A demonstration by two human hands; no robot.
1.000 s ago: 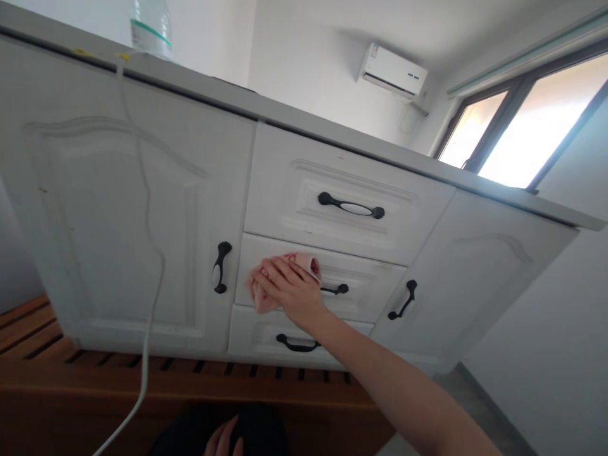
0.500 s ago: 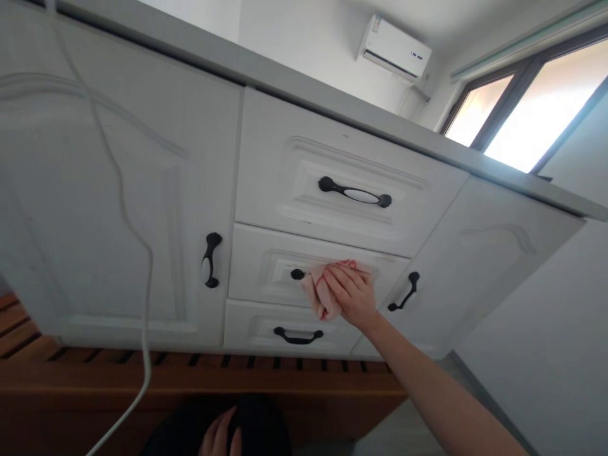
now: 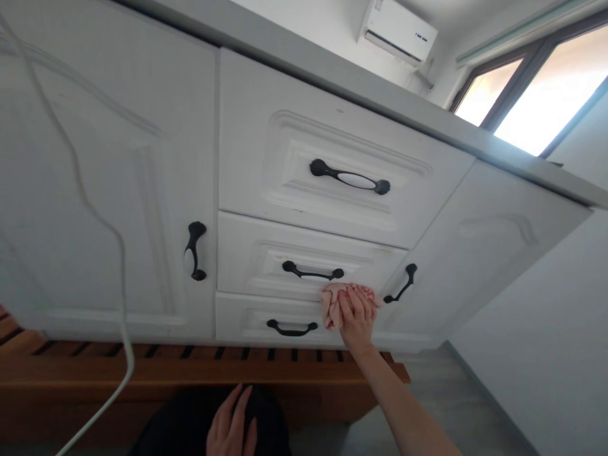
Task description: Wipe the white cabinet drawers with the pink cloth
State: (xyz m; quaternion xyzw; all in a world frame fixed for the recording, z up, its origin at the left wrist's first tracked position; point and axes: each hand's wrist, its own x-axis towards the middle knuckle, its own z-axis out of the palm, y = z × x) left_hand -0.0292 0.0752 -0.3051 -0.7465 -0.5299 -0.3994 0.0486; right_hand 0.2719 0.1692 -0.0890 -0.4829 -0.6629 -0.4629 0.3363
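Note:
My right hand (image 3: 357, 322) presses a bunched pink-and-white cloth (image 3: 334, 306) against the cabinet front, its fingers closed over it. The cloth lies at the right end of the seam between the middle drawer (image 3: 266, 253) and the bottom drawer (image 3: 232, 320). Just up and left of it is the middle drawer's dark handle (image 3: 311, 272). To its right is the handle of the right door (image 3: 403, 284). At the bottom of the view my left hand (image 3: 232, 425) rests on my dark-clothed knee (image 3: 268, 421), fingers stretched out and holding nothing.
A slatted wooden bench (image 3: 199, 373) runs under the white cabinet (image 3: 156, 253). A white cable (image 3: 121, 266) hangs in front of the left door. Above the grey countertop edge (image 3: 304, 54) are an air conditioner (image 3: 398, 31) and a window (image 3: 546, 82).
My right hand has slid the cloth down and to the right, off the middle drawer's handle, which now shows fully. The left hand shows more on the knee. My view has shifted a little.

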